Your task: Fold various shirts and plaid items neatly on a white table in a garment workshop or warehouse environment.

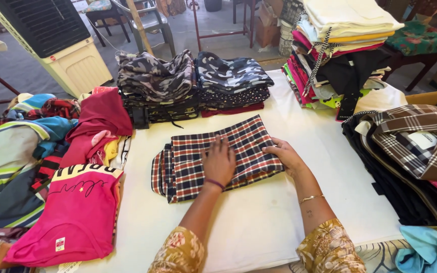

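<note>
A folded red, navy and white plaid garment (188, 156) lies in the middle of the white table (259, 222). My left hand (219, 161) rests flat on top of it, palm down, fingers spread. My right hand (285, 155) presses its right edge with the fingers flat against the fold. Neither hand grips anything. A purple band sits on my left wrist and a thin gold bangle on my right.
Two folded camouflage stacks (157, 81) (232, 78) stand behind the garment. A tall mixed pile (337, 50) rises at the back right. Brown plaid and dark clothes (415, 151) lie right. A pink shirt (77, 212) and loose colourful clothes (21, 146) lie left. A cooler (51, 40) stands beyond.
</note>
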